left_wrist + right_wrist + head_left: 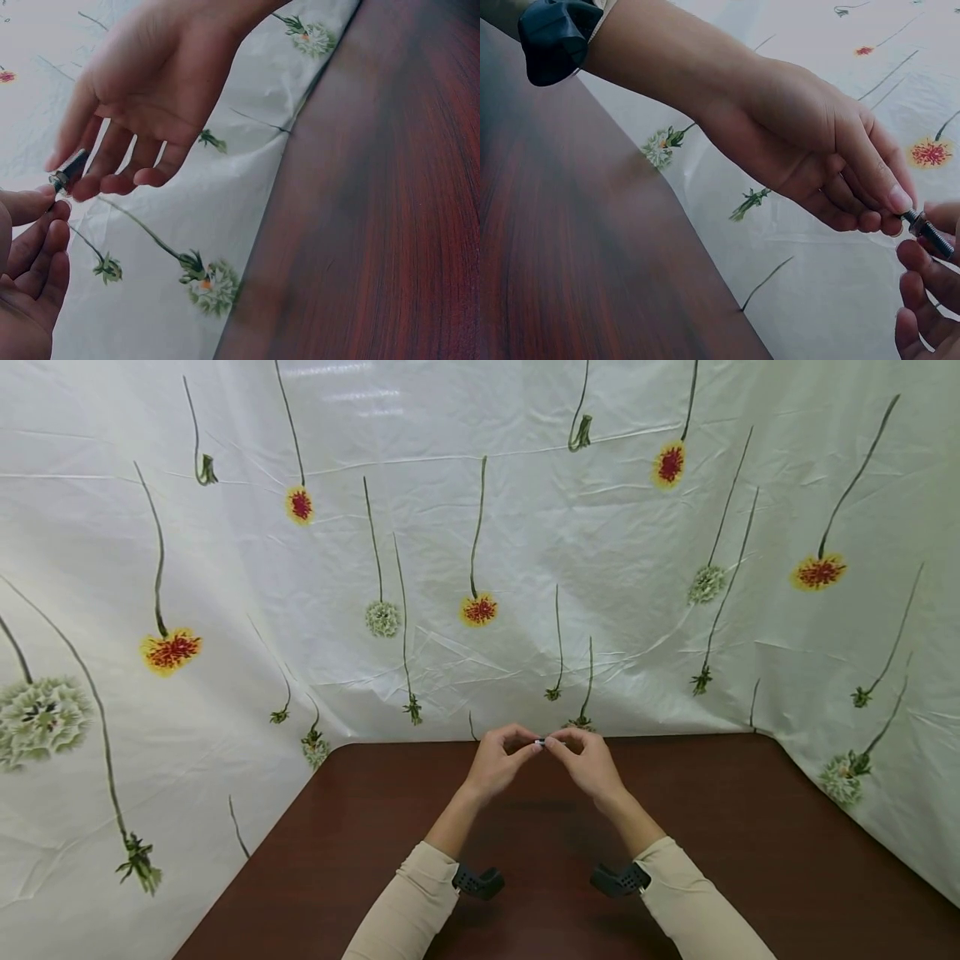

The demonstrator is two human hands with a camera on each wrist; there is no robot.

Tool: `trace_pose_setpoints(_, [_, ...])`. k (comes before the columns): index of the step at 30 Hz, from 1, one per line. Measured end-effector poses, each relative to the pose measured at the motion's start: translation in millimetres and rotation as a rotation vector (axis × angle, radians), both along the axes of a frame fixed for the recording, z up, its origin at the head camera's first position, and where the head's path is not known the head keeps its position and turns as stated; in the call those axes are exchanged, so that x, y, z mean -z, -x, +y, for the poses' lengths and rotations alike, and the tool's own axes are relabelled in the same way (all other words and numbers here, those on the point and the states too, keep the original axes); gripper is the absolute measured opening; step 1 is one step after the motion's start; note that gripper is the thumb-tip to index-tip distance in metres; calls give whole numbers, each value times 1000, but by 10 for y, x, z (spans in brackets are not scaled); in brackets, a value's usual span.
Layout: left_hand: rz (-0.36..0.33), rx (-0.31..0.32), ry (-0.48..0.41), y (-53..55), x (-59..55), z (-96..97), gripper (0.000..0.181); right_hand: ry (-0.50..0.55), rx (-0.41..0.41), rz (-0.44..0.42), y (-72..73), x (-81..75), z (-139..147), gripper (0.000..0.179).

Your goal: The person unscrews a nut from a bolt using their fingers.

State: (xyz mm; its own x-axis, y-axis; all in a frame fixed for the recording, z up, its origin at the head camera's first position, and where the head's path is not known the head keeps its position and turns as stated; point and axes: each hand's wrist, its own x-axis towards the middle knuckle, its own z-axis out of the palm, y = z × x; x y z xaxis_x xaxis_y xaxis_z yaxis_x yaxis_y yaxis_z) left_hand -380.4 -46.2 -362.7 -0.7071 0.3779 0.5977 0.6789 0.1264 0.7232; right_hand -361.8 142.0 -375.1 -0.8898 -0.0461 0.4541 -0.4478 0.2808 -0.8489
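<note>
Both hands meet over the far part of the table around a small metal bolt (540, 742). Its threaded shaft (937, 241) and a nut-like collar (916, 223) show in the right wrist view. My left hand (495, 767) pinches one end between thumb and fingertips. At the threaded end, the thumb and index finger of my right hand (591, 767) hold the bolt from either side. In the left wrist view, the bolt (71, 166) slants between the left hand (26, 255) and the right hand (161, 75). Fingertips cover both ends in part.
The dark red-brown table (360, 827) spreads beneath the forearms. A pale flower-patterned cloth (420, 552) hangs behind its far edge and along both sides. Black bands with mounts (478, 882) sit on both wrists, over beige sleeves (408, 902).
</note>
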Motion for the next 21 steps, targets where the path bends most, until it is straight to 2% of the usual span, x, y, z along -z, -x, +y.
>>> trace_pose_setpoints(4, [-10,-3,-10,153,119,9,13,3,-8,7,0,1,0,20])
trace_pose_setpoints(6, [-11,4,-24,180,140,10,14,11,-22,12,-5,-2,1,20])
trace_pose_setpoints(12, [-11,9,-32,197,161,-7,13,11,-20,0,-12,3,6,27])
trace_pose_setpoints(21, [-7,12,-19,203,154,-28,10,6,-22,13,4,12,9,23])
